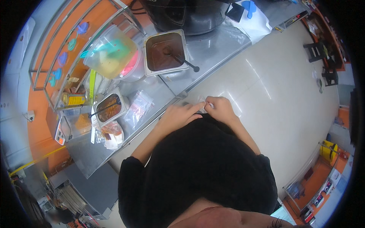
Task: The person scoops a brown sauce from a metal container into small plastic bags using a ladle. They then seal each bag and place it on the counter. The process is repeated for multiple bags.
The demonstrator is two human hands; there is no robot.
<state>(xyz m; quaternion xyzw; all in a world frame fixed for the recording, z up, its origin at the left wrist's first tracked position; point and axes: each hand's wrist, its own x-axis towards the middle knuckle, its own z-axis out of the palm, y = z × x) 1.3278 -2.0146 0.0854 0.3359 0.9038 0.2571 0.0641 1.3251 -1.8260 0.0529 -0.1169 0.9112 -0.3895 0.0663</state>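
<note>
My left hand (182, 114) and my right hand (221, 108) meet in front of my black shirt, beyond the counter's edge. A small clear plastic bag (202, 106) shows between them, partly hidden by the fingers. My right hand is curled tightly on its top. The left index finger reaches to the right fist, with bag plastic between that finger and the thumb. What the bag contains is hard to make out. On the steel counter to the left lies a stack of clear zip bags (139, 107).
A steel pan of brown sauce (165, 52) holds a black ladle. Nearer stands a smaller pan (111, 109) with a dark spoon. Behind them are a translucent tub (111, 54), a yellow can (74, 99) and a digital scale (60, 134). A large black cooker (185, 17) is at the back.
</note>
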